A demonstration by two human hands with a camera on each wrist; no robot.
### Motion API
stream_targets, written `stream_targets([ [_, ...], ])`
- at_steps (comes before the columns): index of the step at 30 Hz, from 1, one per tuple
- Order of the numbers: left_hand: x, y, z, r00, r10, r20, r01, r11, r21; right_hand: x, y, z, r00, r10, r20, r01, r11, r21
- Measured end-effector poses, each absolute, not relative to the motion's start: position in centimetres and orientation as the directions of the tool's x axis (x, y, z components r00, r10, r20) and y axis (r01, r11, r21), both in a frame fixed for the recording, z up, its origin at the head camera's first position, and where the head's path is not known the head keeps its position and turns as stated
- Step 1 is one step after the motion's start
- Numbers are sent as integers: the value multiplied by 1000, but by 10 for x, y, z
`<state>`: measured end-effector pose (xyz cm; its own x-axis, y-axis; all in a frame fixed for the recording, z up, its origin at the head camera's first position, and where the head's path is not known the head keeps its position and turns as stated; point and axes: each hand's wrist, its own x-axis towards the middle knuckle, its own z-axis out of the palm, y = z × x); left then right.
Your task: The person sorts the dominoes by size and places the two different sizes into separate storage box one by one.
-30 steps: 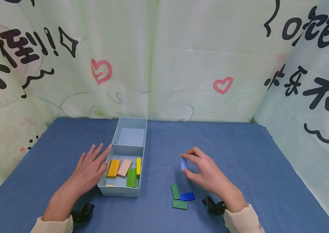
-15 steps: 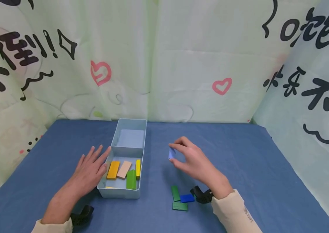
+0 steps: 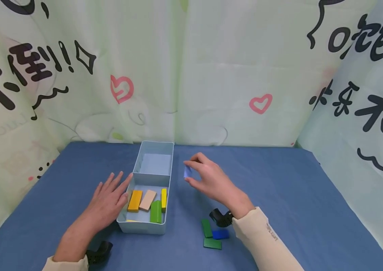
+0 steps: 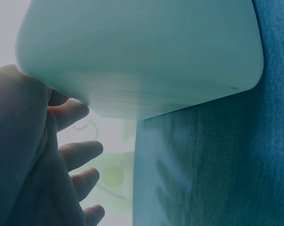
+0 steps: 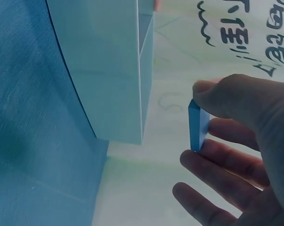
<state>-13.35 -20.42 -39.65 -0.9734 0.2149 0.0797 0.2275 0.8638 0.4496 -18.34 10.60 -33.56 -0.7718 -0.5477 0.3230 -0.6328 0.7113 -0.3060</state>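
Observation:
A small light-blue block (image 3: 187, 172) is pinched between the thumb and fingertips of my right hand (image 3: 209, 180). That hand is raised just right of a pale blue two-compartment box (image 3: 148, 228). In the right wrist view the block (image 5: 198, 126) stands on end between thumb and fingers, apart from the box wall (image 5: 101, 70). My left hand (image 3: 107, 201) rests with spread fingers along the box's left rim. Orange (image 3: 135, 201), beige (image 3: 148, 200), green (image 3: 156, 212) and yellow (image 3: 164, 200) blocks lie in the near compartment. The far compartment (image 3: 155, 163) holds nothing.
On the blue cloth, nearer me and right of the box, lie two dark green blocks (image 3: 206, 228) and a dark blue block (image 3: 220, 234). A pale printed curtain (image 3: 211, 82) closes off the back and sides of the table.
My right hand has carried the light-blue block left and away from me, towards the box. My left hand has stayed at the box's rim.

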Motion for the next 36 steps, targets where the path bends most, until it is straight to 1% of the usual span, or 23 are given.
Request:
stream_targets([
  [4,-134,-202,-399,-973,215,85,230,858,459,-188,100,-337,-774,-544,324,-629,719,-295],
  [9,-134,-203,-399,-973,215,84,229,855,465,-194,91,-337,-776,-550,309,-628,713,-310],
  [16,-134,-205,-399,-975,208,78,220,859,463,-206,70,-337,-752,-586,302,-659,686,-308],
  [23,-133,-204,-397,-976,203,72,214,864,457,-214,52,-337,-759,-604,244,-651,710,-270],
  [28,-134,-204,-396,-977,201,75,213,866,452,-220,44,-341,-763,-600,240,-646,716,-264],
  [36,-133,-202,-397,-979,192,71,203,874,442,-227,34,-349,-789,-573,221,-614,751,-243],
])
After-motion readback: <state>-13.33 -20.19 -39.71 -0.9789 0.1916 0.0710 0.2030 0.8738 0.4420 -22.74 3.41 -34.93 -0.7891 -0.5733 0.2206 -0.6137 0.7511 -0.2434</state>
